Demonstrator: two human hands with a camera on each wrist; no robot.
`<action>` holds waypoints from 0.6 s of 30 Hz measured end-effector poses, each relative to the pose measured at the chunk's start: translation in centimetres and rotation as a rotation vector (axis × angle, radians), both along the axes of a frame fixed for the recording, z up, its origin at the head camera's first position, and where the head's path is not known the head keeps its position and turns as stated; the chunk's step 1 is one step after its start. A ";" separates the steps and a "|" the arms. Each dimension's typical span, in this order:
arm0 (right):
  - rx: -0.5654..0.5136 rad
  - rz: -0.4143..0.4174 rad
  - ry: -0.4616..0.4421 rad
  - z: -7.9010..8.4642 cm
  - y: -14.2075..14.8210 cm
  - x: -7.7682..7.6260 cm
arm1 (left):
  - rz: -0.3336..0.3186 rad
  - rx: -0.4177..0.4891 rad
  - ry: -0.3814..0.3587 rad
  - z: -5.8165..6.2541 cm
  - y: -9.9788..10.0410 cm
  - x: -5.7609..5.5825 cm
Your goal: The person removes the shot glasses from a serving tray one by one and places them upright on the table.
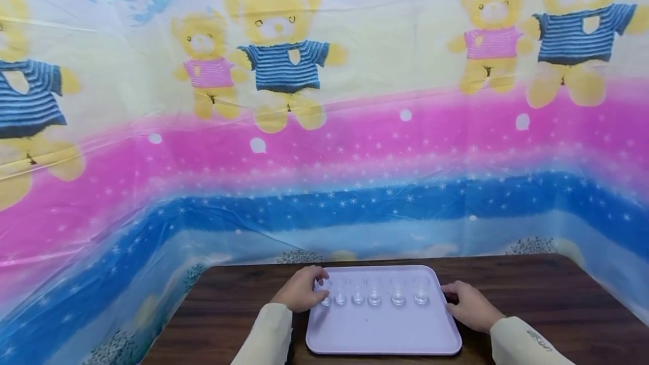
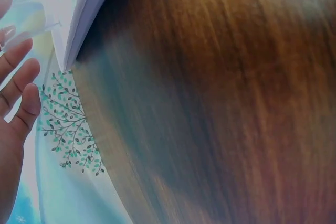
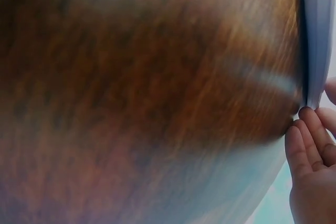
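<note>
The row of clear glasses is being handled on the tray, with the tray's edge steadied.
In the head view, the leftmost glass (image 1: 326, 299) is held in the curled left hand (image 1: 300, 290), standing at the left end of a row of six on the pale tray (image 1: 383, 332); the tray's right rim is pinched by the right hand (image 1: 471, 305). In the left wrist view, the glass is ringed by fingers, firmness untold. In the right wrist view, the rim is met by fingertips. A gentle, level touch is judged to be called for next, the neighbouring glass being close.
</note>
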State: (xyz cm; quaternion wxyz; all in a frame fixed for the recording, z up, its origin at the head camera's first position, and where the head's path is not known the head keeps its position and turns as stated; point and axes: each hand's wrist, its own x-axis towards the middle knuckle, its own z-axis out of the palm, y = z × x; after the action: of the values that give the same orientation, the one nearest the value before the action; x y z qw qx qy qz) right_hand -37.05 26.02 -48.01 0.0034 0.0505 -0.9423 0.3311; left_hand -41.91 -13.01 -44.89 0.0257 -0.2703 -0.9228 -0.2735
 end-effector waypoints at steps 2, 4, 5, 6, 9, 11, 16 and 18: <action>0.006 0.003 0.002 0.0 0.1 0.0 | -0.007 0.003 0.003 0.0 0.1 -0.1; 0.015 0.001 0.003 0.0 0.2 0.0 | -0.002 0.003 0.003 0.1 0.1 -0.2; 0.021 0.002 0.002 0.0 0.1 0.0 | 0.005 0.005 0.001 0.1 0.0 -0.3; 0.028 0.002 0.002 0.0 0.1 0.0 | 0.014 0.004 0.003 0.2 0.0 -0.3; 0.040 0.000 0.003 0.0 0.0 0.1 | 0.045 0.006 0.016 0.6 -0.3 -0.5; 0.040 0.005 0.008 0.0 0.0 0.0 | 0.067 0.010 0.034 1.1 -0.5 -0.7; 0.035 0.020 0.013 0.1 0.0 0.1 | 0.137 0.025 0.099 1.8 -1.3 -1.5; 0.046 0.020 0.011 0.1 0.2 0.1 | 0.165 0.019 0.128 1.8 -1.5 -1.8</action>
State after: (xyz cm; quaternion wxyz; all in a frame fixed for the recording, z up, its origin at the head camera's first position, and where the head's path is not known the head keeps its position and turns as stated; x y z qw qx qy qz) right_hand -36.93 26.19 -47.87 0.0040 0.0618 -0.9490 0.3092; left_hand -43.73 -14.52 -43.04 0.1098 -0.2101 -0.9357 -0.2614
